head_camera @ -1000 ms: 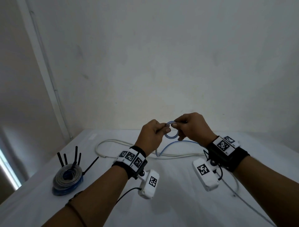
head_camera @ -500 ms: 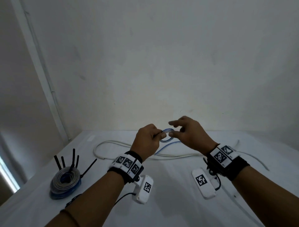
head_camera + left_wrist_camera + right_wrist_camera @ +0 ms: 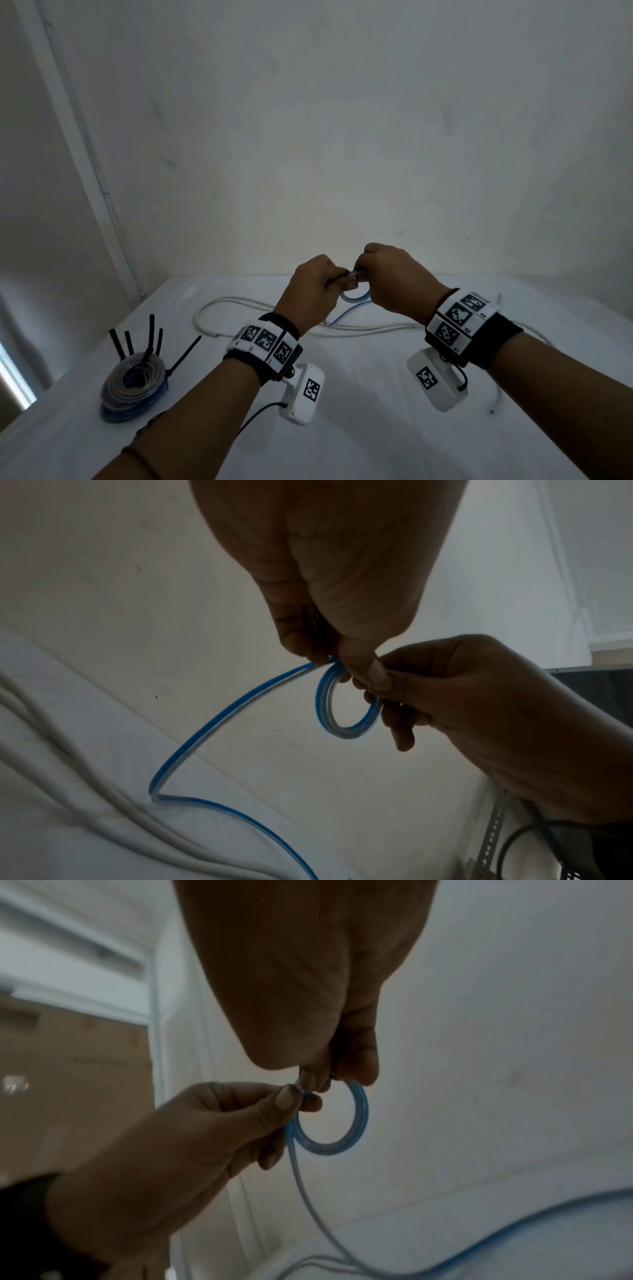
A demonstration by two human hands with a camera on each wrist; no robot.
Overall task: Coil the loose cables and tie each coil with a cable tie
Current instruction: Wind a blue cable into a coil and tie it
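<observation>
Pinching the small blue cable coil at its top, left hand and right hand risk it springing open if either pinch slackens.

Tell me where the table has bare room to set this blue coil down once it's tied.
Bare cloth lies between the finished coils at left and the left hand's forearm. The far middle is crowded: white cable loops and the blue cable's tail. More white cable runs along the right edge.
</observation>
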